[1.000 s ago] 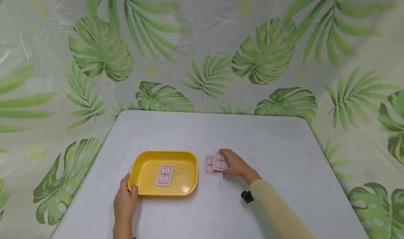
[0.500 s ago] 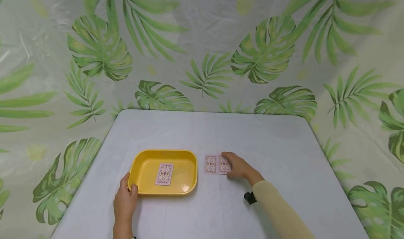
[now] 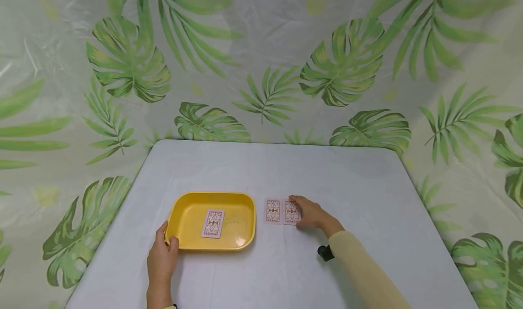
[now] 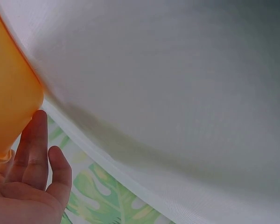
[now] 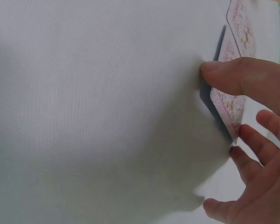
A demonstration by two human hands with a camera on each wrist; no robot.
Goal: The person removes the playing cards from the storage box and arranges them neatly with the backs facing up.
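Note:
My left hand (image 3: 162,255) grips the near left corner of a yellow tray (image 3: 180,243); in the left wrist view its fingers (image 4: 37,149) lie against the tray's orange-looking outer wall (image 4: 14,93). One patterned playing card (image 3: 213,223), or a small stack, lies back up inside the tray. To the tray's right, a flat playing card (image 3: 273,210) rests on the table. Just right of it, my right hand (image 3: 316,216) holds another playing card (image 3: 291,212) by its edges, with thumb and fingers. In the right wrist view this held card (image 5: 228,105) has a dark shadow along its edge.
A white cloth covers the table (image 3: 327,177). Behind it hangs a leaf-patterned sheet (image 3: 265,41), which also runs down both sides. A black wrist device (image 3: 325,253) sits at the right sleeve (image 3: 363,268).
My right hand has moved a little to the right with its card, which overlapped the flat card before and now lies beside it with a narrow gap. My left hand stays on the tray.

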